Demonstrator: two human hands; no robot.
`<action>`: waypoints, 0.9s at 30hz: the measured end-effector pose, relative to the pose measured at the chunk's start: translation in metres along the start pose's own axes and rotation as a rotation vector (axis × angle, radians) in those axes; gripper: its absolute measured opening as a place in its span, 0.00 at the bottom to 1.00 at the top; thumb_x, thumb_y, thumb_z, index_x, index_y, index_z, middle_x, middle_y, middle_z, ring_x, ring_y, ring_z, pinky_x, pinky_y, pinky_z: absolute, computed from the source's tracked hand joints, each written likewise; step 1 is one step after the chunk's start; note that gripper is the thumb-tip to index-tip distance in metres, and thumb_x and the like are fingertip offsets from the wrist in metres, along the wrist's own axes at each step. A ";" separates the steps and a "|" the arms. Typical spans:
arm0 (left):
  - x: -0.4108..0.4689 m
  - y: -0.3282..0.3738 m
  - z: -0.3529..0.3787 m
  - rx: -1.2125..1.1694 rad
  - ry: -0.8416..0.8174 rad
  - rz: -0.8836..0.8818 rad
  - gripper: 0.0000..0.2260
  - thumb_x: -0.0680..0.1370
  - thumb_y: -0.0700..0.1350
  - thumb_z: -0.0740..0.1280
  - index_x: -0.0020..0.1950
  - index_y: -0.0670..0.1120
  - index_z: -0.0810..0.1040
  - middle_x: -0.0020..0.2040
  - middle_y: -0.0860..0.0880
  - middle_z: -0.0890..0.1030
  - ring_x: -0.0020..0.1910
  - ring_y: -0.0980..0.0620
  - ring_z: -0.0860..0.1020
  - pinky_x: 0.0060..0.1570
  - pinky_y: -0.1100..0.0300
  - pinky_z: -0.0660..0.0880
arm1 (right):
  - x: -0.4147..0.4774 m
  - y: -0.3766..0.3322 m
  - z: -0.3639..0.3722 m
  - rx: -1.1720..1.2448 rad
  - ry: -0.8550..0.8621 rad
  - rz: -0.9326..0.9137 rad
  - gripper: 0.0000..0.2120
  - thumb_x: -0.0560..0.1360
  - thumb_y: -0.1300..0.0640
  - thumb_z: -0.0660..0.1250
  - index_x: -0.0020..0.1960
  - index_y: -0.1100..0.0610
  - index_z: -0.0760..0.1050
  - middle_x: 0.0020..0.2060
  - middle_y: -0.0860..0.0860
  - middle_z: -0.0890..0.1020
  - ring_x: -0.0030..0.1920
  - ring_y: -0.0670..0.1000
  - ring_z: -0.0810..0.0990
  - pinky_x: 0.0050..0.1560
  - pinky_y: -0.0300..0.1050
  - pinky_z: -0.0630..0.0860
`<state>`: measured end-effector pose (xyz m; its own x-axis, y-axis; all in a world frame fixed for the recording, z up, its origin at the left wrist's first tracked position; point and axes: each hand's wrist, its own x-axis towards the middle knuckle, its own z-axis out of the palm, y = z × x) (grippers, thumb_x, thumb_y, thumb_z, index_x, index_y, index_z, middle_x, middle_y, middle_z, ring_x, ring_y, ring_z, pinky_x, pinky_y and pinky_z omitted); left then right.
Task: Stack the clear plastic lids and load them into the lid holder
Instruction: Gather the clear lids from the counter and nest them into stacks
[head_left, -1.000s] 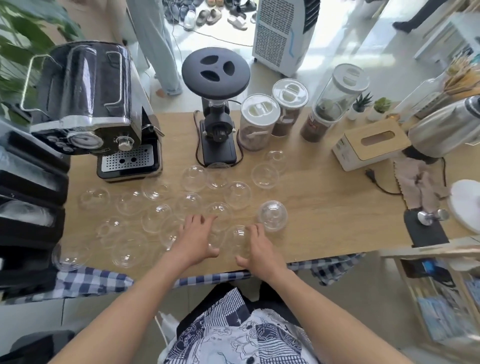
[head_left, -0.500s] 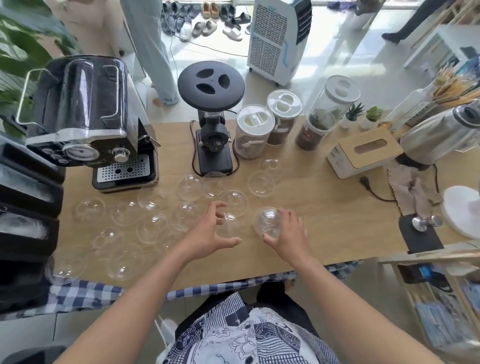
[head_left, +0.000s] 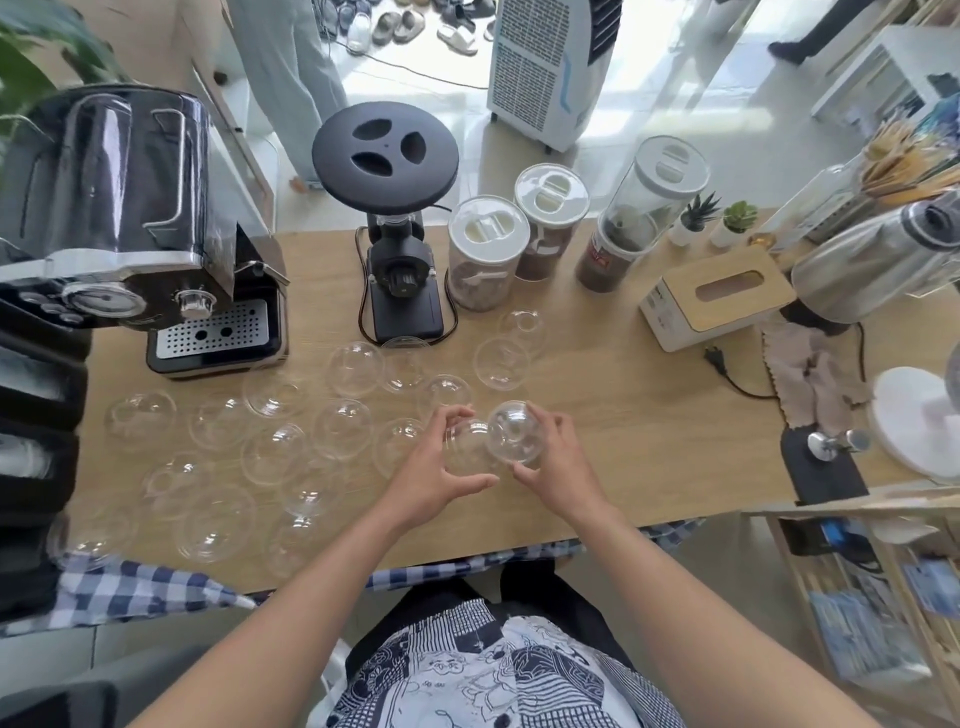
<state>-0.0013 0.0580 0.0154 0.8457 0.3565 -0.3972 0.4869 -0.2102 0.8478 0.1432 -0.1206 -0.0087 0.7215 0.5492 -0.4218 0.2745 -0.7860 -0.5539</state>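
Observation:
Several clear dome lids (head_left: 270, 397) lie scattered over the left and middle of the wooden table (head_left: 649, 415). My left hand (head_left: 431, 473) grips one clear lid (head_left: 465, 441) above the table near the front edge. My right hand (head_left: 556, 467) holds a second clear lid (head_left: 514, 431), tilted, its rim touching the left one. The two lids meet between my hands. A black tiered lid holder (head_left: 36, 415) stands at the far left edge, partly cut off.
An espresso machine (head_left: 130, 234) stands at back left, a black grinder (head_left: 395, 218) at back centre, three jars (head_left: 488, 254) beside it. A tissue box (head_left: 717, 296), kettle (head_left: 872, 260), cloth and white round stand fill the right side. A person stands beyond the table.
Both hands rose from the table, each taking up a lid. They have come together, so the right lid now touches the left lid.

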 end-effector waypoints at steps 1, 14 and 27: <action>0.001 0.000 0.003 -0.018 0.011 0.000 0.39 0.71 0.59 0.86 0.74 0.67 0.67 0.81 0.67 0.70 0.79 0.66 0.70 0.77 0.42 0.75 | 0.002 0.002 -0.002 -0.001 -0.009 0.001 0.47 0.77 0.53 0.82 0.88 0.40 0.59 0.79 0.51 0.67 0.60 0.45 0.77 0.62 0.42 0.77; 0.026 -0.006 0.042 -0.098 0.046 -0.035 0.41 0.71 0.59 0.86 0.77 0.67 0.67 0.77 0.68 0.72 0.81 0.59 0.70 0.80 0.38 0.71 | 0.016 0.024 -0.014 0.221 -0.113 0.109 0.38 0.83 0.65 0.69 0.88 0.44 0.61 0.84 0.44 0.67 0.76 0.52 0.77 0.77 0.61 0.78; 0.036 -0.004 0.056 0.069 0.072 -0.068 0.43 0.76 0.53 0.84 0.86 0.60 0.67 0.76 0.60 0.72 0.73 0.59 0.73 0.76 0.57 0.71 | 0.020 0.024 -0.016 0.412 -0.219 0.150 0.27 0.87 0.36 0.64 0.81 0.48 0.74 0.72 0.44 0.82 0.70 0.47 0.83 0.76 0.57 0.78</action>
<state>0.0399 0.0205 -0.0219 0.7932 0.4364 -0.4248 0.5588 -0.2440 0.7926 0.1747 -0.1332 -0.0195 0.5709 0.5201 -0.6352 -0.1286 -0.7075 -0.6949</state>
